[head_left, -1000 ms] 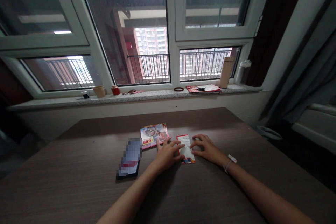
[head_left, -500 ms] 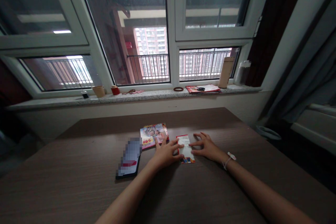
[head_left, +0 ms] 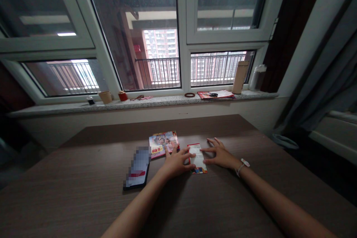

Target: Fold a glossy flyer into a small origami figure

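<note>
left hand (head_left: 176, 163): palm down, fingers spread | right hand (head_left: 221, 156): index extended | forearms (head_left: 139, 200): angled inward

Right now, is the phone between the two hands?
No, the phone lies to the left of the left hand, while a card lies between that hand and the right hand.

Printed card (head_left: 199, 160): oblong sheet, white, its lettering too small to read.
Card border: red along the far and left edges.
Card's near end: a blue and orange band.
Card's lie: flat on the brown table (head_left: 223, 130), near end angled slightly right, sides partly covered.
</note>
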A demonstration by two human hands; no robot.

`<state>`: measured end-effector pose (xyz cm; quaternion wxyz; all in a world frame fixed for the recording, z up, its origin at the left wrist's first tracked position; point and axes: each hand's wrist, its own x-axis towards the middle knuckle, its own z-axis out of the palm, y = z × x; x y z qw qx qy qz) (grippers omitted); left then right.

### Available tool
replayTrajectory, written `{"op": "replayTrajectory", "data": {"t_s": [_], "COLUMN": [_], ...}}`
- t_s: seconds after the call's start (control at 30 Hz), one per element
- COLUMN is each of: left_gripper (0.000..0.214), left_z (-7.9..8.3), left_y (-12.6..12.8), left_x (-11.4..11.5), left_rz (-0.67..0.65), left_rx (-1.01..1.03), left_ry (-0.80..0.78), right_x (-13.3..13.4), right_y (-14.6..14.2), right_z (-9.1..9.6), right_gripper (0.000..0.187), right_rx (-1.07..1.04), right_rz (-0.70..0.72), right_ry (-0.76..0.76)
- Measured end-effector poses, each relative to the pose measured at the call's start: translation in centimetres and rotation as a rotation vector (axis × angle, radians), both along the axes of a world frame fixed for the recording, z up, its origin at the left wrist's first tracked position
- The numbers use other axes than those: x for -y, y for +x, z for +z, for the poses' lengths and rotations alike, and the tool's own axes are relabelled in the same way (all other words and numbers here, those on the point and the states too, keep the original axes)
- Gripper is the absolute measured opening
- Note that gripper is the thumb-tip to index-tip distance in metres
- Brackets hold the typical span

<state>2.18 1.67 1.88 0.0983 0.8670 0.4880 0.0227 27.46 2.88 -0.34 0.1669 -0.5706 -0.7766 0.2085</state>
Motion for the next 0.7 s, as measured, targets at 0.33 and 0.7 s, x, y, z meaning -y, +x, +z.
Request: {"op": "replayTrajectory", "data": {"t_s": [0.33, 0.7], "left_gripper": [0.052, 0.053], "left_z": [0.0, 0.0], "left_y": [0.0, 0.2], "left_x": [-0.2, -0.3], "left_rz": [-0.003, 0.016], "left_rx": [0.009, -0.007], "left_ry": [0.000, 0.022], "right_x": [0.0, 0.1], "right_y": [-0.8, -1.8], "right_z": [1.4, 0.0], "right_gripper": [0.074, 0.049], "right_rx": [0.144, 0.232], "right_rz": [-0.036, -0.134], "right_ry": [-0.039, 0.137]}}
